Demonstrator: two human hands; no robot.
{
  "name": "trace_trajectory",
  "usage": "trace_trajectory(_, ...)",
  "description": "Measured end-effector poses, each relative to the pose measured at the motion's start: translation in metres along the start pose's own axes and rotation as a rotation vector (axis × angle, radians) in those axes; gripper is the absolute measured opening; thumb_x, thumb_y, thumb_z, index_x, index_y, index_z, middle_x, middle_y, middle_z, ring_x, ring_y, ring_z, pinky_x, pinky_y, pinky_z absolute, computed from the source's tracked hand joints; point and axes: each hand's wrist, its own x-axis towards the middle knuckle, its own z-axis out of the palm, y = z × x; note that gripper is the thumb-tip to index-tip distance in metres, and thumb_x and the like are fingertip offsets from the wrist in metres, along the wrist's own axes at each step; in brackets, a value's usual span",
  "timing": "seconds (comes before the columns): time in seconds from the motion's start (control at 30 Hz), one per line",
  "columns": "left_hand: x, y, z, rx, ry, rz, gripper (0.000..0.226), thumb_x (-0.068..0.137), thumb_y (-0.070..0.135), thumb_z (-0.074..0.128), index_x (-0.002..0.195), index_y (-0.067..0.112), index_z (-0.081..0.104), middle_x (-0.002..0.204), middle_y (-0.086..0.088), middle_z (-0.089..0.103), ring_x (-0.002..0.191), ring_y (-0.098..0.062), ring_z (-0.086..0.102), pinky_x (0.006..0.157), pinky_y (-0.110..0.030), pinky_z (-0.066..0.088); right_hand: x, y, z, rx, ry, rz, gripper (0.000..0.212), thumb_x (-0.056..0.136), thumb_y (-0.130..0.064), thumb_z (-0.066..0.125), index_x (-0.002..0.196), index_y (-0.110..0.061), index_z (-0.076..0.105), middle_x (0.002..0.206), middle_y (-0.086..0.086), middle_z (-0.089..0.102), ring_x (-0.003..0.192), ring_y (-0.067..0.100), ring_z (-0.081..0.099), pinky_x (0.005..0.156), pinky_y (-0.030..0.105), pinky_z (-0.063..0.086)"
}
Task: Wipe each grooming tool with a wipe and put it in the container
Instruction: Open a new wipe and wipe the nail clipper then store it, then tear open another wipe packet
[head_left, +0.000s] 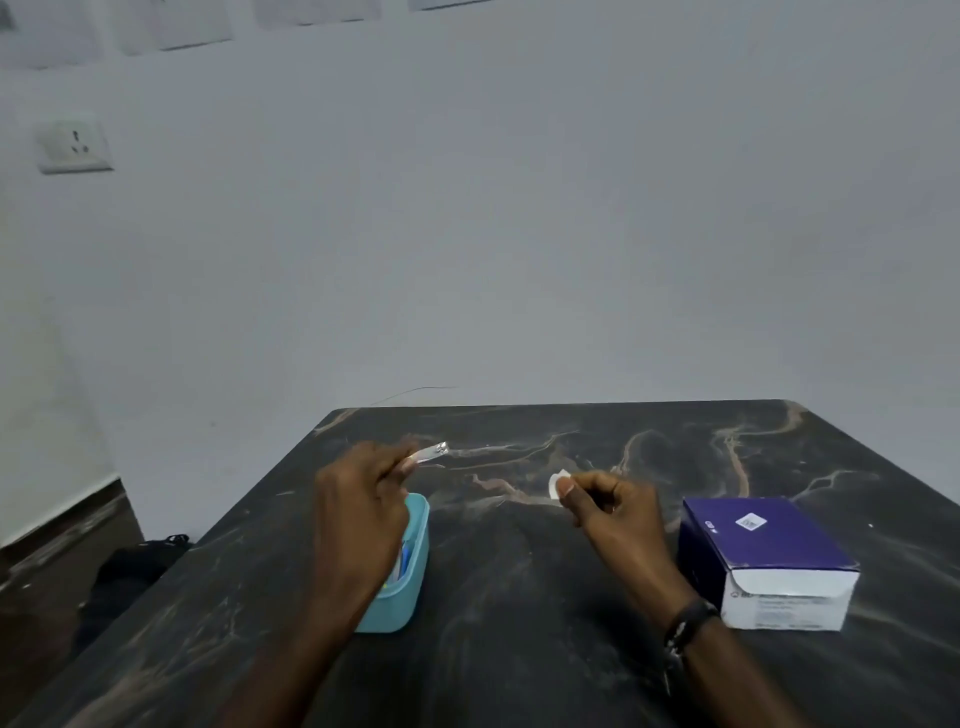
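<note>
My left hand (361, 499) pinches a small metal nail clipper (430, 454) that points up and to the right, above the table. Just below that hand stands a teal container (410, 582), partly hidden by my wrist, with some tools showing inside. My right hand (608, 506) holds a small white wipe (558, 483) between thumb and forefinger, a short way right of the clipper. Wipe and clipper are apart.
A purple and white box (769, 558) sits on the dark marbled table (519, 597) to the right of my right hand. The table's far edge meets a pale wall. A dark bag (135, 566) lies on the floor at the left.
</note>
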Motion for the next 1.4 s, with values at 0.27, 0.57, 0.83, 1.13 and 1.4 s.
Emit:
trace_trajectory(0.27,-0.004,-0.027,-0.02,0.607,-0.328,-0.036,0.015,0.081,0.017,0.066,0.084,0.025,0.078,0.064,0.003,0.068,0.058,-0.013,0.053,0.045,-0.02,0.026,-0.002,0.0,-0.001,0.043,-0.061,0.06,0.013,0.089,-0.014,0.066,0.08,-0.012,0.074,0.064,0.007,0.072,0.06,0.012,0.069,0.049,0.013,0.042)
trace_trajectory(0.57,-0.004,-0.035,-0.013,0.732,-0.421,-0.133,0.023,0.083,0.036,0.067,0.088,0.016,0.075,0.077,-0.001,0.07,0.065,-0.012,0.054,0.049,-0.021,0.038,-0.002,-0.004,-0.003,0.12,-0.088,0.154,0.004,0.082,-0.007,0.073,0.079,-0.005,0.072,0.071,0.013,0.074,0.057,0.013,0.07,0.043,0.017,0.04)
trace_trajectory(0.83,-0.021,0.011,0.007,0.177,-0.136,0.215,0.008,0.079,0.016,0.076,0.087,0.018,0.076,0.087,0.001,0.074,0.083,-0.016,0.063,0.071,-0.028,0.045,-0.004,-0.006,-0.006,0.105,-0.112,0.167,0.019,0.08,-0.012,0.075,0.097,-0.016,0.069,0.081,0.004,0.076,0.062,0.011,0.07,0.048,0.018,0.046)
trace_trajectory(1.13,-0.033,0.039,0.08,-0.621,-0.662,-0.617,0.023,0.089,0.015,0.066,0.111,0.008,0.066,0.098,-0.007,0.072,0.086,-0.016,0.071,0.065,-0.031,0.06,-0.004,-0.004,-0.005,0.096,-0.191,0.156,0.006,0.08,-0.007,0.074,0.082,-0.011,0.071,0.071,0.003,0.074,0.061,0.008,0.067,0.049,0.016,0.046)
trace_trajectory(1.4,-0.027,0.03,0.089,-0.687,-0.594,-0.754,0.008,0.086,0.009,0.067,0.092,0.004,0.069,0.089,-0.012,0.074,0.075,-0.02,0.07,0.066,-0.032,0.06,0.001,-0.001,-0.007,0.08,-0.148,0.204,0.006,0.082,-0.006,0.072,0.087,-0.003,0.072,0.077,0.007,0.072,0.061,0.005,0.062,0.05,0.013,0.043)
